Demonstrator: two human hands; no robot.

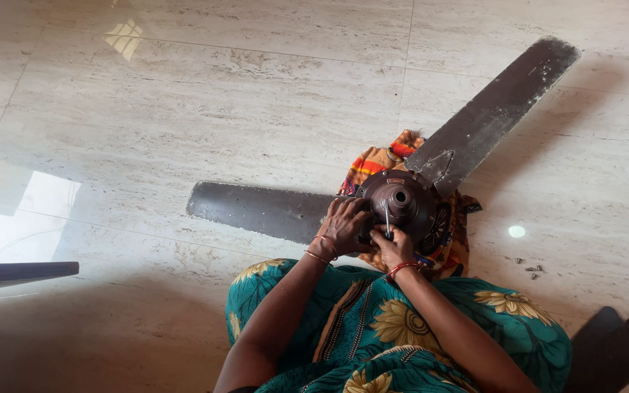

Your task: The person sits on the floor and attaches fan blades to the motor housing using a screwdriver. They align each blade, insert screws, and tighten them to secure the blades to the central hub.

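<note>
A dark brown ceiling fan lies on the tiled floor, its round motor housing (404,200) resting on a striped orange cloth (376,161). One blade (494,109) reaches up to the right, another blade (260,209) stretches left. My left hand (342,227) presses on the housing's left side where the left blade joins. My right hand (394,247) grips a thin metal screwdriver (387,217) held upright against the housing's front. My lap in green flowered fabric (394,327) fills the bottom centre.
Several small screws (531,268) lie on the floor to the right of the fan. A dark flat piece (609,349) sits at the bottom right corner. Another dark blade-like edge (16,273) pokes in from the left. Bright light patches reflect off the tiles at left.
</note>
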